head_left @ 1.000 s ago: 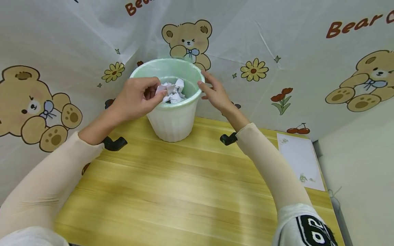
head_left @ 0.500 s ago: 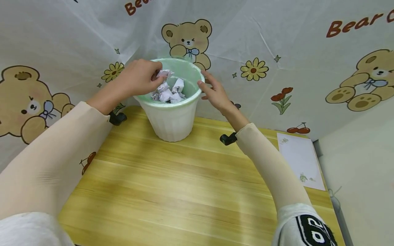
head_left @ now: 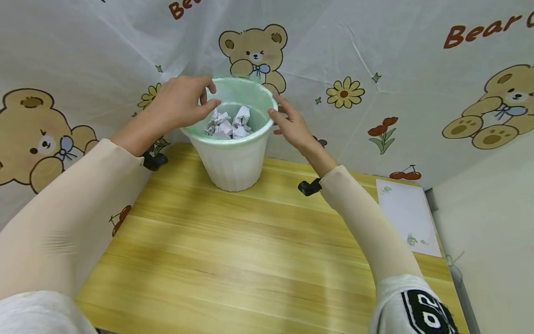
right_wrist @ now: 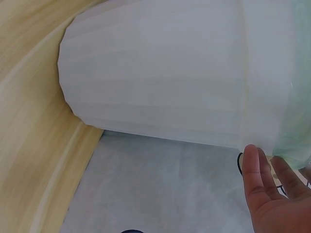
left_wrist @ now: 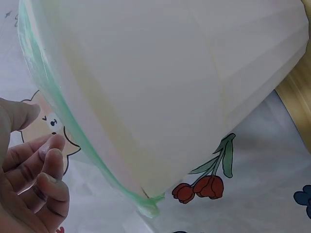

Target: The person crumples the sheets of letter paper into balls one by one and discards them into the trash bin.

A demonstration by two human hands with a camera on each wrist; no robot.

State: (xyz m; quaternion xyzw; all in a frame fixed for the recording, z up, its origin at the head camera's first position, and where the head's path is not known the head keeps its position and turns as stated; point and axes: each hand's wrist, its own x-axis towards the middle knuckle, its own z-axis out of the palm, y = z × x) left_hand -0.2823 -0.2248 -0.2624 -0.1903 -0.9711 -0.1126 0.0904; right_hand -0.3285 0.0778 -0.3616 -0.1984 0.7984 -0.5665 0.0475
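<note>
A white trash bin [head_left: 233,164] lined with a pale green bag [head_left: 246,93] stands upright at the table's back edge. Crumpled paper balls [head_left: 231,125] lie inside it. Over the bin's left rim hovers my left hand [head_left: 183,99], fingers bent loosely and thumb apart, with nothing between them; the left wrist view shows this hand [left_wrist: 36,170] beside the green-edged rim. On the opposite side, my right hand [head_left: 292,127] touches the rim with its fingers nearly straight. From the right wrist, these fingers [right_wrist: 252,174] appear extended against the bin's upper wall.
The wooden table [head_left: 250,260] reaches toward me. A sheet of paper [head_left: 409,218] with small printed plants lies at its right edge. Behind the bin hangs a white cloth [head_left: 317,46] printed with bears and flowers.
My left hand reached into the bin, lifted a paper ball slightly, then let go of it and now hovers over the left rim. The right hand stayed at the rim.
</note>
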